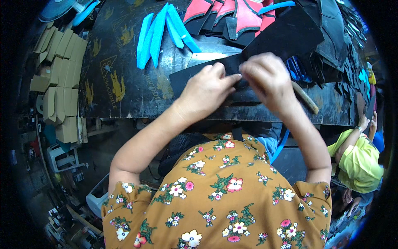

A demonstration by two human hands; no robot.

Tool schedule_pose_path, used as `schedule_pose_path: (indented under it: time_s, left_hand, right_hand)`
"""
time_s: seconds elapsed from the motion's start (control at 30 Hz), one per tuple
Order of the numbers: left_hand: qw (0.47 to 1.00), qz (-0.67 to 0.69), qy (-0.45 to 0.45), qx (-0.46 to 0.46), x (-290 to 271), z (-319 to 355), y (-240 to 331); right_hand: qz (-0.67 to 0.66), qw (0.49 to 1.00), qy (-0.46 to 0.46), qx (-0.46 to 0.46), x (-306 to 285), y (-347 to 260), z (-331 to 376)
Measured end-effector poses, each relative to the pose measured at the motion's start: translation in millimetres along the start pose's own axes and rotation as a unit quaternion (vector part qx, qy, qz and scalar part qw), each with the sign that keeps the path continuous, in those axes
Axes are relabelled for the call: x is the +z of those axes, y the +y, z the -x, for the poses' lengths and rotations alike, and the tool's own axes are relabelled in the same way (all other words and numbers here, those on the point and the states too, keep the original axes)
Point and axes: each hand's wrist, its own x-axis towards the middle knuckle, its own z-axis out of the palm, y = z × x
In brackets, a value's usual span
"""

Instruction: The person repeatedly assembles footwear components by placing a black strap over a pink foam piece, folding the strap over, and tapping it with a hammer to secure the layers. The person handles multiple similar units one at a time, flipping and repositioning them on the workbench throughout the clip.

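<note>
My left hand (207, 92) is closed on a flat black strip of sheet material (185, 76), with thumb and index finger pinched near its right part. Close beside it, my right hand (268, 81) is slightly blurred, its fingers curled together at the strip's right end. What the right fingertips hold is hidden. A wider black sheet piece (290, 33) lies just beyond the right hand, its lower left corner meeting the strip. Whether the two are joined I cannot tell.
Bright blue foam strips (157, 37) and pink-and-black cut pieces (244, 18) lie farther back on the dark table (124, 74). A wooden-handled tool (306, 98) rests right of my right hand. Cardboard boxes (62, 70) are stacked at left; a person in yellow (360, 162) works at right.
</note>
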Motion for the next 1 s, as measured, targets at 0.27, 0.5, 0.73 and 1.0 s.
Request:
schedule_pose_path:
  time_s: [0.27,0.5,0.73,1.0]
  left_hand:
    - [0.994,-0.029,0.080,-0.073,-30.1,-7.0,-49.1]
    - [0.978,0.047,0.007,-0.205,-79.8,28.8,-44.3]
    - [0.976,0.100,-0.033,-0.189,-65.2,27.4,-28.9]
    - [0.988,-0.105,0.098,0.063,-43.7,-23.9,-16.9]
  right_hand:
    - [0.015,0.996,-0.042,0.074,28.3,-19.3,39.7]
    - [0.022,0.995,-0.074,0.062,24.9,-17.9,27.4]
    - [0.024,0.995,-0.082,0.045,25.9,-14.1,28.1]
    - [0.027,0.996,-0.079,0.032,27.1,-12.7,29.5]
